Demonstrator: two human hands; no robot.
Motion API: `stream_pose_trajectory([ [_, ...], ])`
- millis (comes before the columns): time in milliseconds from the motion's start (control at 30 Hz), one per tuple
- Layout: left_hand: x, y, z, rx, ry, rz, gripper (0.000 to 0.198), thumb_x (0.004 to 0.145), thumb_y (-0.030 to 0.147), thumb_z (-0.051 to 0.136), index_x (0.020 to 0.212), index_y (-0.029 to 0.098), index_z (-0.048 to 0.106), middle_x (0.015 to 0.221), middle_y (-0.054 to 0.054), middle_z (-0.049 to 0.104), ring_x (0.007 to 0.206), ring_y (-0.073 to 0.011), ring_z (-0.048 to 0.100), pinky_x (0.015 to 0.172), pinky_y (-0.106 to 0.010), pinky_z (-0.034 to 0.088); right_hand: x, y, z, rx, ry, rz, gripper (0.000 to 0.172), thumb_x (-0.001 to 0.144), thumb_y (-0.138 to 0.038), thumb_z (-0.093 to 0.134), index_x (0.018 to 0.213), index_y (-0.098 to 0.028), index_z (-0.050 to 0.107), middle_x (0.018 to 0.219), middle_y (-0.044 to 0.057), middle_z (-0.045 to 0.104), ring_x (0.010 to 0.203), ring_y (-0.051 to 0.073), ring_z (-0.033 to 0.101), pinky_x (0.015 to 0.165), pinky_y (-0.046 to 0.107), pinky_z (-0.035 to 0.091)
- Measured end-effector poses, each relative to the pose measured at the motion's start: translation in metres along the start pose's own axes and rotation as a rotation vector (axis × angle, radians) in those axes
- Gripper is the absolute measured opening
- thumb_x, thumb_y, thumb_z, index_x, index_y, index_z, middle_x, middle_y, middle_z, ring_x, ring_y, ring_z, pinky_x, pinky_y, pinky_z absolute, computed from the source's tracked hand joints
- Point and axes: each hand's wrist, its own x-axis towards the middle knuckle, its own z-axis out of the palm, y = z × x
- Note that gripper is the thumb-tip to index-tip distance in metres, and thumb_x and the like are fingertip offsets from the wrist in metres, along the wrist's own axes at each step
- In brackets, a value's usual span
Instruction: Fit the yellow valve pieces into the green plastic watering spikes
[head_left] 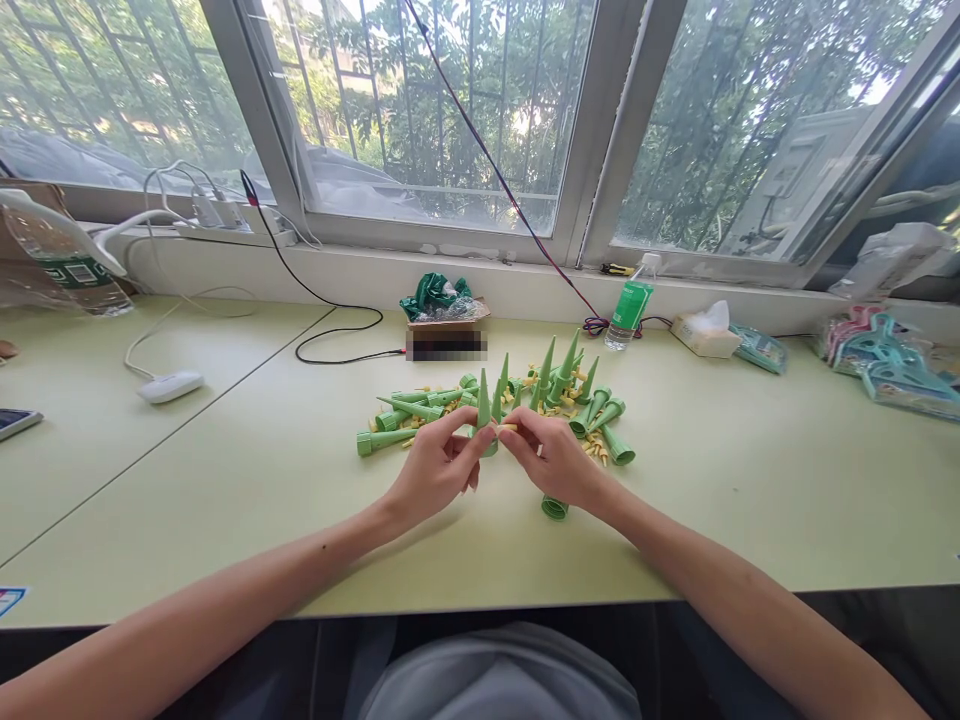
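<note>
Workroom, long table [750, 480] by windows [420, 130]

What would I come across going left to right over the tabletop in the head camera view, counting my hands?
White mouse-like device → left hand holding a green cone → right hand pinching a small yellow piece → green-labelled bottle → tissue box → teal plastic items.

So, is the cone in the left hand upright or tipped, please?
Upright: the cone has its narrow tip pointing up from the left hand.
</note>
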Motion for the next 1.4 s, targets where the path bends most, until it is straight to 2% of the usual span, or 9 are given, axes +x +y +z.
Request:
stream_pose_trajectory([
  [67,0.001,0.001,0.000,-0.042,0.013,-0.022,0.027,0.095,0.045,0.059,0.094,0.018,0.059,0.069,0.004,0.054,0.041,-0.0065,0.054,0.037,-0.020,0.042,0.000,-0.001,0.000,0.028,0.012,-0.016,0.020,0.099,-0.039,0.051,0.098,-0.019,0.055,0.065,-0.005,0.048,0.053,0.010,0.040,0.053,0.023,0.035],
  [167,0.002,0.003,0.000,-0.072,0.031,-0.047,0.028,0.095,0.045,0.058,0.091,0.018,0.058,0.071,0.004,0.054,0.041,-0.0067,0.055,0.036,-0.020,0.043,0.000,0.000,0.001,0.022,0.025,-0.036,0.021,0.096,-0.037,0.057,0.108,-0.019,0.055,0.076,-0.001,0.059,0.055,0.010,0.047,0.055,0.023,0.040],
  [367,0.002,0.004,0.000,-0.057,0.026,-0.039,0.029,0.096,0.045,0.058,0.087,0.018,0.055,0.070,0.005,0.052,0.040,-0.0061,0.054,0.036,-0.020,0.042,-0.001,0.006,0.001,-0.056,0.037,-0.072,0.017,0.099,-0.035,0.054,0.107,-0.019,0.057,0.080,0.002,0.065,0.056,0.011,0.050,0.060,0.024,0.043],
  [700,0.001,0.005,-0.001,-0.036,0.020,-0.028,0.030,0.096,0.046,0.057,0.085,0.018,0.052,0.071,0.005,0.048,0.042,-0.0065,0.056,0.038,-0.021,0.043,-0.001,0.010,0.002,-0.052,0.043,-0.143,0.021,0.102,-0.038,0.051,0.103,-0.019,0.058,0.068,-0.002,0.056,0.057,0.012,0.045,0.058,0.023,0.038],
  [967,0.002,0.005,-0.001,-0.015,0.001,-0.041,0.036,0.099,0.049,0.049,0.082,0.017,0.050,0.066,0.006,0.044,0.042,-0.0073,0.055,0.039,-0.022,0.042,-0.001,0.007,0.001,-0.090,0.039,-0.154,0.025,0.102,-0.036,0.048,0.084,-0.020,0.053,0.061,-0.006,0.041,0.054,0.010,0.035,0.055,0.022,0.031],
  [1400,0.003,0.002,-0.002,-0.013,-0.021,-0.054,0.042,0.098,0.052,0.048,0.073,0.018,0.043,0.064,0.007,0.035,0.043,-0.0076,0.056,0.039,-0.020,0.041,-0.001,0.006,0.001,-0.089,0.023,-0.120,0.031,0.102,-0.039,0.047,0.078,-0.020,0.049,0.060,-0.006,0.040,0.054,0.010,0.033,0.055,0.022,0.030],
])
